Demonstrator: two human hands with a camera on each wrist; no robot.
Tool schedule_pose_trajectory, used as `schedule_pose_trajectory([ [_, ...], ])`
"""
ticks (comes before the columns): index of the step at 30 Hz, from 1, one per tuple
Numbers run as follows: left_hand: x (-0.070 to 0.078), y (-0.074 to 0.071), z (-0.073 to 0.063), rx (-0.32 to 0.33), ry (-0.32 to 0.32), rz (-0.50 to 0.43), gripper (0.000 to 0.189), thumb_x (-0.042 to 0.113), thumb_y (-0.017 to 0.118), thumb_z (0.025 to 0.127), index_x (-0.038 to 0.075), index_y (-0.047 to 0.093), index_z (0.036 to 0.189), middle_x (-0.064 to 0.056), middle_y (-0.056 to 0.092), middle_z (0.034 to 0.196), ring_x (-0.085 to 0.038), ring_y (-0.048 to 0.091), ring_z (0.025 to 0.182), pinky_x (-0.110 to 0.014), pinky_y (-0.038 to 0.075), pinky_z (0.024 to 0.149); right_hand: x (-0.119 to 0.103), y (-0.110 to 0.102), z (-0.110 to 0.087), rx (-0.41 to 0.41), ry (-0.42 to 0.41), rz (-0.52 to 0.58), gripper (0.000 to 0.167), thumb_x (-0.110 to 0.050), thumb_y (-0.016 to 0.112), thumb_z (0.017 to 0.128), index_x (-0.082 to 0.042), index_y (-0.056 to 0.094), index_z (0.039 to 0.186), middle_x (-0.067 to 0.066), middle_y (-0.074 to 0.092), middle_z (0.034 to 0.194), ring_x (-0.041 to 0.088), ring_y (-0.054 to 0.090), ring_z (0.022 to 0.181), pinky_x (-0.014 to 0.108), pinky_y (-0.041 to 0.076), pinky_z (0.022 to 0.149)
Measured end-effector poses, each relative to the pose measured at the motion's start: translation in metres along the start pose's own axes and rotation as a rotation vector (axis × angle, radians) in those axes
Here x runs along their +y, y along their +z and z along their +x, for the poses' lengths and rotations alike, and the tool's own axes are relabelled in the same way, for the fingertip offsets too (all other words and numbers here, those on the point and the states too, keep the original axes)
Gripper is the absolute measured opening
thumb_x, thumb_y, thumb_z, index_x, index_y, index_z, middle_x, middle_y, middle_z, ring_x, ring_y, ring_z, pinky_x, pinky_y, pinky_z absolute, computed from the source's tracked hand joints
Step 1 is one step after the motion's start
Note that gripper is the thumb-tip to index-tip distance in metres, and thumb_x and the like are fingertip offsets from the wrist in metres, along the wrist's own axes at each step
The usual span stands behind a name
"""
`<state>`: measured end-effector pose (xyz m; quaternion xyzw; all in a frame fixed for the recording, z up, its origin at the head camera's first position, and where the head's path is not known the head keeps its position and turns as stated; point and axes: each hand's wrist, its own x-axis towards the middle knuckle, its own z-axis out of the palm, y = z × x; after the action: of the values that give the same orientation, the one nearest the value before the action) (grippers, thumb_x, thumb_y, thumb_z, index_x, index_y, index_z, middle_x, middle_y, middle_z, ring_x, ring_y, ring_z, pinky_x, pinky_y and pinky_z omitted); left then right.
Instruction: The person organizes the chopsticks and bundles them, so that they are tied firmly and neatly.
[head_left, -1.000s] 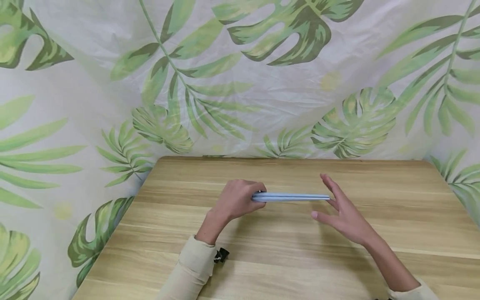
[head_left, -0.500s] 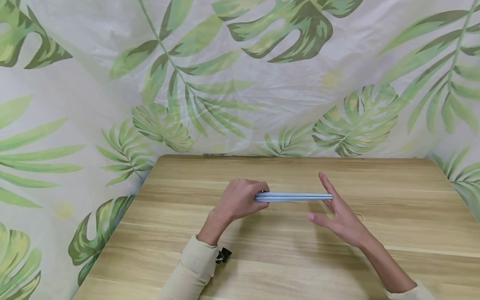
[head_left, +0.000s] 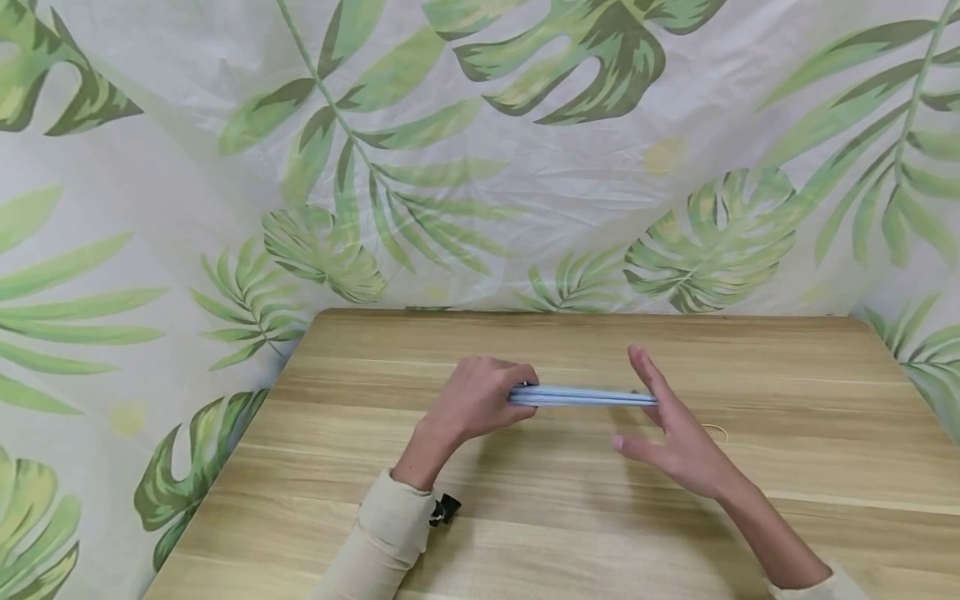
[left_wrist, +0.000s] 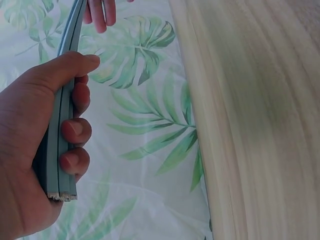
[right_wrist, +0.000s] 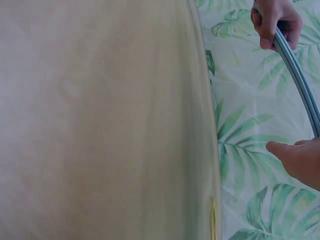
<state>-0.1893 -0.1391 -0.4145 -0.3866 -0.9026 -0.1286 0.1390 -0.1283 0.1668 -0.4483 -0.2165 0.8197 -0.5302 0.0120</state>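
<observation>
In the head view, the person's left hand grasps one end of a bundle of blue sticks, held level above the desk and roughly parallel to its far edge, while the right hand grips nothing, its fingers extended and thumb apart, the sticks' free ends seeming to meet it near the base of the fingers; with no band visible around the bundle, a loosened left grip could let the sticks fan out or drop, and an off-centre push could knock some ends out of line. A thin yellow loop lies beside the right wrist, toward the desk's right edge, where a sweep of that forearm could shift it. In the left wrist view, curled fingers and thumb wrap the bundle close to its nearly even ends, so with the hold so far to one end, the long free length might tip or twist. In the right wrist view, whether the sticks' ends touch the palm cannot be told, so any support there is doubtful and slipping seems possible
</observation>
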Motion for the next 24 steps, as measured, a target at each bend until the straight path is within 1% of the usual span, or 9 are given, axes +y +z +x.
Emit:
schedule_pose_trajectory([
  [7, 0.003, 0.004, 0.002, -0.016, 0.020, 0.015, 0.013, 0.021, 0.087, 0.084, 0.019, 0.077, 0.092, 0.013, 0.069, 0.074, -0.001, 0.044, 0.056, -0.018, 0.037, 0.053, 0.002, 0.004, 0.000, -0.005, -0.011, -0.009, 0.108, -0.016, 0.079, 0.097, -0.020, 0.003, 0.174, 0.011, 0.014, 0.181, 0.043, 0.018, 0.165, 0.051, 0.039, 0.119],
  [10, 0.003, 0.005, 0.002, -0.012, 0.029, 0.020, 0.014, 0.022, 0.087, 0.084, 0.019, 0.077, 0.093, 0.012, 0.070, 0.074, -0.002, 0.044, 0.056, -0.019, 0.038, 0.053, 0.000, 0.001, 0.000, -0.014, -0.013, -0.022, 0.109, -0.018, 0.080, 0.097, -0.022, 0.002, 0.174, 0.012, 0.014, 0.181, 0.044, 0.018, 0.164, 0.058, 0.040, 0.118],
  [13, 0.003, 0.003, 0.002, -0.003, 0.033, 0.017, 0.014, 0.022, 0.088, 0.084, 0.019, 0.077, 0.094, 0.011, 0.072, 0.076, -0.002, 0.047, 0.056, -0.019, 0.040, 0.053, -0.001, -0.003, 0.000, -0.007, -0.001, 0.000, 0.111, -0.016, 0.079, 0.097, -0.024, -0.001, 0.174, 0.012, 0.012, 0.182, 0.045, 0.016, 0.165, 0.071, 0.036, 0.116],
  [15, 0.002, 0.001, 0.002, 0.009, 0.035, 0.014, 0.014, 0.022, 0.088, 0.084, 0.019, 0.078, 0.094, 0.011, 0.073, 0.077, -0.002, 0.047, 0.056, -0.018, 0.040, 0.053, -0.002, -0.006, 0.001, 0.003, 0.013, 0.013, 0.112, -0.015, 0.079, 0.097, -0.025, -0.002, 0.174, 0.012, 0.011, 0.182, 0.045, 0.016, 0.165, 0.070, 0.035, 0.117],
  [18, 0.002, -0.001, 0.001, 0.025, 0.033, 0.007, 0.015, 0.022, 0.089, 0.083, 0.019, 0.078, 0.093, 0.011, 0.072, 0.076, -0.001, 0.047, 0.056, -0.018, 0.038, 0.052, -0.001, -0.008, 0.000, 0.005, 0.026, 0.037, 0.109, -0.015, 0.077, 0.098, -0.023, 0.000, 0.174, 0.011, 0.012, 0.182, 0.043, 0.015, 0.165, 0.042, 0.040, 0.124],
  [20, 0.002, -0.002, 0.001, 0.035, 0.031, -0.001, 0.015, 0.021, 0.089, 0.083, 0.020, 0.077, 0.092, 0.012, 0.071, 0.074, -0.001, 0.046, 0.056, -0.018, 0.037, 0.052, -0.001, -0.008, 0.000, -0.003, 0.025, 0.038, 0.107, -0.015, 0.077, 0.099, -0.022, 0.001, 0.174, 0.011, 0.012, 0.182, 0.043, 0.016, 0.165, 0.018, 0.039, 0.118],
  [21, 0.002, -0.002, 0.001, 0.036, 0.031, -0.007, 0.014, 0.021, 0.088, 0.083, 0.020, 0.077, 0.092, 0.012, 0.070, 0.074, -0.001, 0.046, 0.056, -0.018, 0.036, 0.052, 0.000, -0.008, 0.000, -0.007, 0.023, 0.044, 0.107, -0.015, 0.077, 0.099, -0.021, 0.001, 0.174, 0.010, 0.013, 0.182, 0.043, 0.016, 0.165, 0.009, 0.036, 0.113],
  [22, 0.003, -0.002, 0.001, 0.037, 0.031, -0.011, 0.014, 0.021, 0.088, 0.083, 0.020, 0.077, 0.092, 0.012, 0.070, 0.074, -0.001, 0.046, 0.056, -0.018, 0.037, 0.052, 0.000, -0.007, 0.000, -0.010, 0.022, 0.053, 0.106, -0.015, 0.076, 0.099, -0.021, 0.002, 0.174, 0.010, 0.013, 0.182, 0.043, 0.016, 0.165, 0.004, 0.033, 0.109],
  [24, 0.004, -0.002, 0.001, 0.037, 0.033, -0.016, 0.014, 0.021, 0.088, 0.083, 0.020, 0.077, 0.092, 0.012, 0.071, 0.075, -0.001, 0.046, 0.056, -0.018, 0.038, 0.053, 0.000, -0.006, 0.000, -0.013, 0.016, 0.067, 0.106, -0.014, 0.076, 0.099, -0.020, 0.002, 0.174, 0.010, 0.013, 0.181, 0.043, 0.015, 0.165, 0.004, 0.033, 0.109],
])
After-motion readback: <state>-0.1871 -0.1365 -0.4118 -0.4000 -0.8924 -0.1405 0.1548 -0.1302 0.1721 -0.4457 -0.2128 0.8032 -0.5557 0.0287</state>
